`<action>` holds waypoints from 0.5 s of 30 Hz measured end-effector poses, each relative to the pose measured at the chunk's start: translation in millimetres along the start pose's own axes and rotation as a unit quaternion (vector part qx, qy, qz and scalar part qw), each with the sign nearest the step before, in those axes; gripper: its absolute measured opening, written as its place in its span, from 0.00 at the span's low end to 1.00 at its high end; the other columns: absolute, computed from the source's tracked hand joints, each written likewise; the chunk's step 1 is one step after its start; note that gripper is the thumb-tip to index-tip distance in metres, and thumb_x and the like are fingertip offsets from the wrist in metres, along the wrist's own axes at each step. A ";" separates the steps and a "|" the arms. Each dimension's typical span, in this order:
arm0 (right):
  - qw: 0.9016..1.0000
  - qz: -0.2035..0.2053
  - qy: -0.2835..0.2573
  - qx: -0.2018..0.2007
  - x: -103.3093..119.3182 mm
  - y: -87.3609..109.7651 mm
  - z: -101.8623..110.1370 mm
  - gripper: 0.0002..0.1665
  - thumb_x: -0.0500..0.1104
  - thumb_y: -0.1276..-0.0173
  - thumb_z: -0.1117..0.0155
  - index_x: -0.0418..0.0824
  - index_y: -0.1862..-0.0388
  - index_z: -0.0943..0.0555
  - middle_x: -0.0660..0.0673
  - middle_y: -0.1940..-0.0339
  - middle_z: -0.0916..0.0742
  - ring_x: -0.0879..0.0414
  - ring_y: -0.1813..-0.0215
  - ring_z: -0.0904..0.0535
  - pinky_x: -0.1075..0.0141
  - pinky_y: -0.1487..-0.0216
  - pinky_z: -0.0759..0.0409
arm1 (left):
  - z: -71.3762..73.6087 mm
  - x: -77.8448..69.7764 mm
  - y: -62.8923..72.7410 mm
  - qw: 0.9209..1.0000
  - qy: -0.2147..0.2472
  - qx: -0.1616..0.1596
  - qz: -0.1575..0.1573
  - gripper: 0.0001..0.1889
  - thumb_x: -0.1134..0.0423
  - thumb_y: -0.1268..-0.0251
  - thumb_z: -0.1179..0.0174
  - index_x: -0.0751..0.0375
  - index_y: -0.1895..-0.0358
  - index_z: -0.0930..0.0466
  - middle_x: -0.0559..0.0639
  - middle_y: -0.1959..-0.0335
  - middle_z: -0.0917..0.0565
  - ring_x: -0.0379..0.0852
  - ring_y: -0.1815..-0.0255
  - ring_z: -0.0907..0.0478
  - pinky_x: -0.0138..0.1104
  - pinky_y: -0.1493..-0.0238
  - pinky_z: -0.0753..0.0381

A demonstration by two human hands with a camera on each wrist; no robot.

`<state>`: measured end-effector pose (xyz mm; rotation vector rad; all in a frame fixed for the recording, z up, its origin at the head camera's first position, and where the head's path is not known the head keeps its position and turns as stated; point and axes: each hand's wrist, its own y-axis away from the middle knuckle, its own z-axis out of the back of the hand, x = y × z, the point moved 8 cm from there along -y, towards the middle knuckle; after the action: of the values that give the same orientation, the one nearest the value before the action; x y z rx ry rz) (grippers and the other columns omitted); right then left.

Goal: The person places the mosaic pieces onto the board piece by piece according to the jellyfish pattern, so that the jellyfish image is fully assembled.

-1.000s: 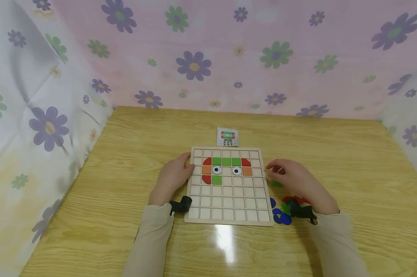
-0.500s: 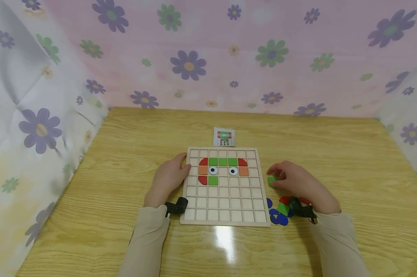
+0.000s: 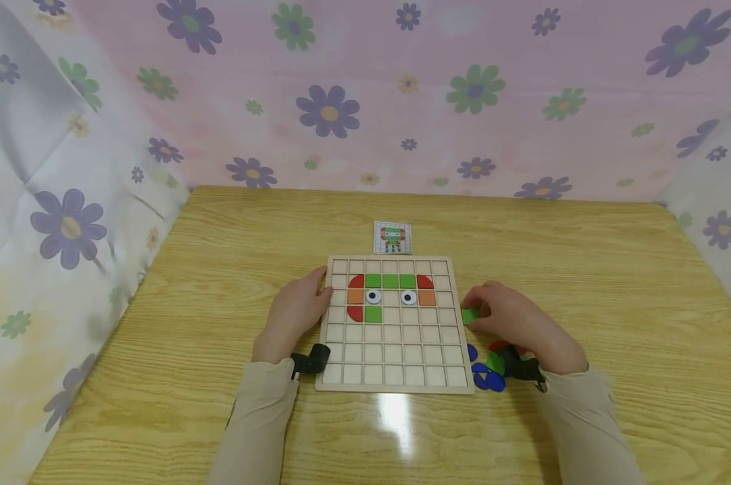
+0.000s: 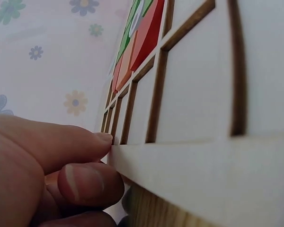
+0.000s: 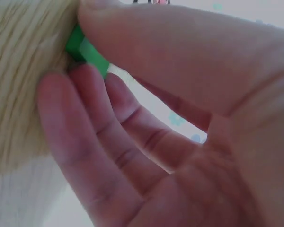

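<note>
Green tile [image 3: 469, 315] is pinched between the thumb and fingers of the right hand [image 3: 513, 320], on the counter [image 3: 589, 269] just beside the board's right edge. Left of those fingers lies the wooden board [image 3: 395, 357], a grid of shallow squares. Against its opposite edge rest the fingers of the left hand [image 3: 291, 315]; whether they grip that edge or only touch it, I cannot tell. Rightward of the left fingers, across the board, sit three red corner pieces [image 3: 356, 313], two orange squares [image 3: 427, 298], four green squares [image 3: 373, 314] and two white eye discs [image 3: 408, 297]. Three of the green squares form a row between two of the red corner pieces, and the eye discs sit in the row below. Nearer the person than the right fingers, a loose pile shows blue pieces [image 3: 490, 381], a green piece [image 3: 495, 362] and some red, partly hidden under the black wrist camera [image 3: 519, 367]. Beyond both hands' fingers, past the board's far edge, a small picture card [image 3: 393, 237] lies flat
</note>
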<state>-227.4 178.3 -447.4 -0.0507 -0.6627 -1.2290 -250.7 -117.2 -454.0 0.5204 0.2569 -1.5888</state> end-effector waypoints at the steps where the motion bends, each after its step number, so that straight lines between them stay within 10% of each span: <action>1: 1.000 -0.002 -0.006 0.002 -0.3 -0.5 -0.5 0.15 0.38 0.45 0.35 0.40 0.57 0.24 0.47 0.64 0.24 0.53 0.63 0.28 0.59 0.62 0.28 | 0.1 -0.2 0.0 1.000 0.000 0.000 -0.001 0.26 0.54 0.35 0.52 0.56 0.35 0.39 0.55 0.52 0.22 0.50 0.54 0.26 0.44 0.54 0.30; 15: 0.998 0.004 -0.025 -0.059 -2.9 -3.6 7.4 0.13 0.46 0.36 0.44 0.45 0.53 0.25 0.48 0.63 0.20 0.54 0.61 0.26 0.58 0.60 0.29 | 0.9 -1.1 1.5 1.000 0.001 0.003 0.000 0.26 0.54 0.35 0.53 0.57 0.35 0.39 0.57 0.47 0.25 0.53 0.52 0.25 0.45 0.55 0.29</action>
<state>-234.3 182.4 -444.0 -0.1835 -0.6322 -1.2620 -249.4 -116.8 -452.5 0.5257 0.2546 -1.5903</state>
